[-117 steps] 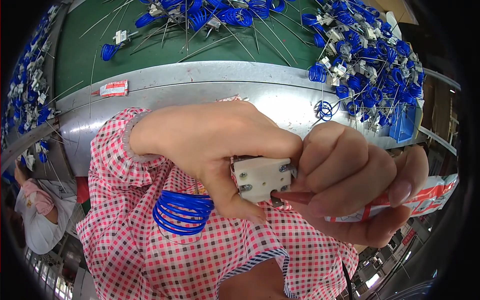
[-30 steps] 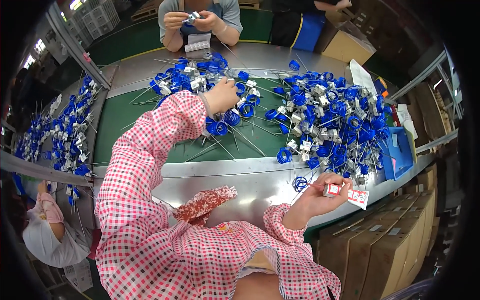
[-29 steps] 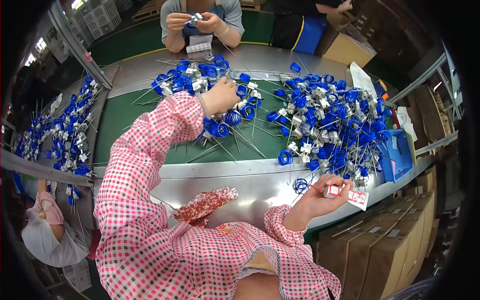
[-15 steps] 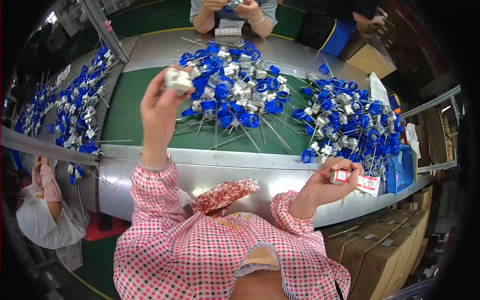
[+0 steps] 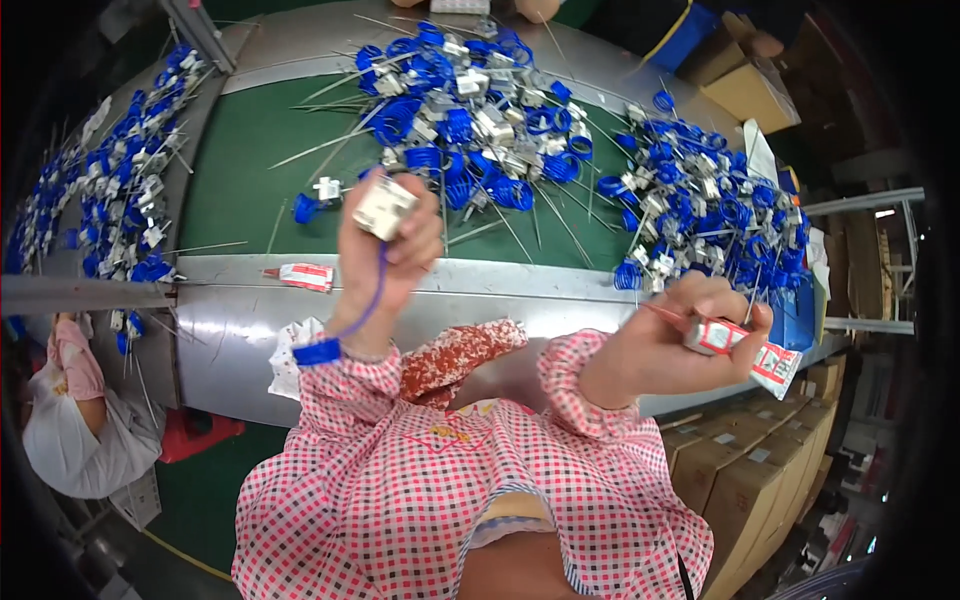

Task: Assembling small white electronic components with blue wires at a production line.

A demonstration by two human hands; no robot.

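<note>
My left hand (image 5: 400, 245) is closed on a small white box-shaped part (image 5: 384, 208). From it a blue cable (image 5: 379, 280) hangs down past my wrist to a blue coiled end (image 5: 318, 352) near my cuff. In my right hand (image 5: 660, 350) lies a red-and-white squeeze tube (image 5: 776, 368), gripped by curled fingers, its thin red nozzle (image 5: 668, 317) pointing left. Beyond my hands rises a heap of blue coiled cables with white parts and metal rods (image 5: 460, 125). One white part (image 5: 326, 189) lies apart on the green surface, left of the heap.
A second heap (image 5: 700, 215) stands at the right, beside a blue bin (image 5: 795, 318). On the metal ledge (image 5: 480, 288) lies another red-and-white tube (image 5: 305, 276). A red-and-white patterned cloth (image 5: 460, 360) is by my apron. Cardboard boxes (image 5: 750, 480) stand lower right; a co-worker (image 5: 75, 420) sits left.
My left hand has moved right and nearer with the white part, and its blue cable now shows. My right hand has shifted slightly right with the tube. The whole view has shifted.
</note>
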